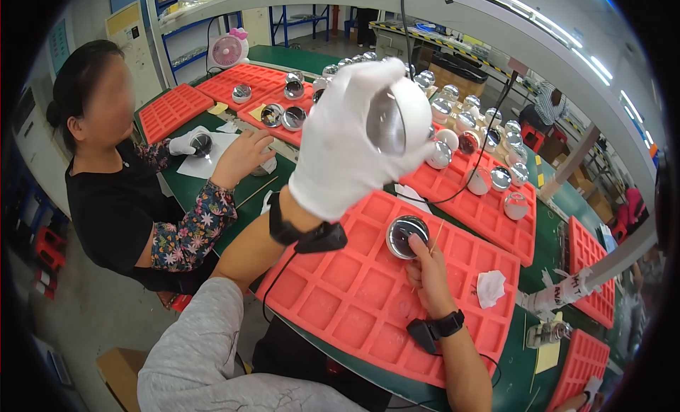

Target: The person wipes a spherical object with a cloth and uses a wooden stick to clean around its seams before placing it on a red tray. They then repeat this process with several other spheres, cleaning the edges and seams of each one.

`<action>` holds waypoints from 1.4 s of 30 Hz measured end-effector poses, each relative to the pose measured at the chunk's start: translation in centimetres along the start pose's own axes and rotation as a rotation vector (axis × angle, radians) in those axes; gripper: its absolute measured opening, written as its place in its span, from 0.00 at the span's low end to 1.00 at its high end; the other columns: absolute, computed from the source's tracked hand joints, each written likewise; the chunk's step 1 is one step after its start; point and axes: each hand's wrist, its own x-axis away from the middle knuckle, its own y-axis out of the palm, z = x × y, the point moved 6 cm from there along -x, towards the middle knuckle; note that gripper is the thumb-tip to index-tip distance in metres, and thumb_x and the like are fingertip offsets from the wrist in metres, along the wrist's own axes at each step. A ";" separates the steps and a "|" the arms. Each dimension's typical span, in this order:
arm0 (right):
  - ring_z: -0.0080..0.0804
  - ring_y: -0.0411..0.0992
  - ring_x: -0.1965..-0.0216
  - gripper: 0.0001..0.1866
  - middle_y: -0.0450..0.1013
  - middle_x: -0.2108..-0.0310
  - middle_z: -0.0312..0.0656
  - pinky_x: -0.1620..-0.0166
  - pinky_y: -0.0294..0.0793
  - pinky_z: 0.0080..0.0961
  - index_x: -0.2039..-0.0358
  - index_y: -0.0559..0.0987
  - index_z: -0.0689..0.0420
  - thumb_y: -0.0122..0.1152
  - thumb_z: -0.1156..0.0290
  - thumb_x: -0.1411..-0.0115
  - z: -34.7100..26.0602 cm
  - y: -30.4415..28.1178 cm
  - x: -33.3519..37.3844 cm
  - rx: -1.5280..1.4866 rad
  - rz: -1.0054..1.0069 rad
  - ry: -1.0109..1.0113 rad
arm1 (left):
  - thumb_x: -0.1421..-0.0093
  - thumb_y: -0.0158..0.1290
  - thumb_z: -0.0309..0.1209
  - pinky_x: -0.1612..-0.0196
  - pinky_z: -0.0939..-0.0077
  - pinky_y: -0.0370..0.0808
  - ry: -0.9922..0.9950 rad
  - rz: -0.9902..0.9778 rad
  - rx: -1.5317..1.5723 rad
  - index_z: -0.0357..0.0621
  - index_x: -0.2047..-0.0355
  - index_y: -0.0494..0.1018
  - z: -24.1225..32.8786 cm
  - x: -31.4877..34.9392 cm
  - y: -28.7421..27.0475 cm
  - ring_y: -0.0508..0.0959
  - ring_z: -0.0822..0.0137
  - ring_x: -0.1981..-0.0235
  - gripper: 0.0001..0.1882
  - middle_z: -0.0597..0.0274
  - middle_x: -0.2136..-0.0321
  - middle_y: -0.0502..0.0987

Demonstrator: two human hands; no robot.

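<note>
My left hand, in a white glove, is raised in front of me. Its fingers curl round a glossy silver dome-shaped piece with a white side. Lower down, my bare right hand is closed with a thin wooden stick running through its fingers. The right fingertips overlap the edge of a second round piece, dark and mirror-like, over the red compartment tray. Whether they also grip that piece, I cannot tell. A crumpled white paper scrap lies on the tray near my right wrist.
Many shiny domes fill another red tray beyond. At left, a co-worker handles a dark dome over white paper. A cable hangs across the table. A small glass bottle stands at right.
</note>
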 end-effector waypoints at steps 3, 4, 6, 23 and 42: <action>0.12 0.46 0.85 0.13 0.57 0.77 0.24 0.82 0.40 0.18 0.55 0.70 0.50 0.61 0.58 0.31 -0.2 0.0 -0.3 -0.023 -0.024 -0.015 | 0.58 0.77 0.38 0.48 0.69 0.77 -0.247 -0.080 -0.214 0.44 0.44 0.72 -4.3 -0.4 1.8 0.79 0.61 0.53 0.41 0.54 0.53 0.76; 0.12 0.46 0.85 0.13 0.57 0.77 0.24 0.82 0.40 0.18 0.55 0.70 0.50 0.61 0.58 0.31 -0.5 0.3 0.0 -0.007 -0.017 -0.020 | 0.57 0.76 0.42 0.49 0.68 0.77 -0.369 -0.131 -0.228 0.45 0.44 0.72 -6.6 -0.3 1.8 0.79 0.60 0.53 0.41 0.54 0.54 0.76; 0.12 0.46 0.85 0.13 0.57 0.78 0.24 0.82 0.40 0.19 0.55 0.70 0.50 0.61 0.58 0.31 -0.6 0.1 0.2 0.006 0.010 -0.018 | 0.57 0.74 0.46 0.49 0.65 0.77 -0.521 -0.208 -0.263 0.48 0.43 0.73 -12.5 2.1 3.5 0.80 0.56 0.53 0.41 0.53 0.55 0.76; 0.12 0.46 0.85 0.12 0.57 0.77 0.24 0.81 0.40 0.19 0.54 0.71 0.51 0.60 0.59 0.30 -0.4 0.3 -0.1 0.000 -0.022 0.001 | 0.53 0.70 0.44 0.47 0.57 0.76 -0.479 -0.898 -0.388 0.51 0.44 0.71 -25.0 13.7 8.9 0.78 0.47 0.48 0.36 0.48 0.52 0.77; 0.16 0.46 0.87 0.34 0.77 0.66 0.44 0.84 0.40 0.17 0.44 0.72 0.56 0.41 0.37 0.29 -7.7 -2.0 4.7 -0.327 -0.092 -0.204 | 0.39 0.60 0.56 0.48 0.61 0.77 -0.296 -1.053 0.288 0.34 0.42 0.71 0.2 6.7 8.2 0.79 0.48 0.49 0.38 0.41 0.46 0.75</action>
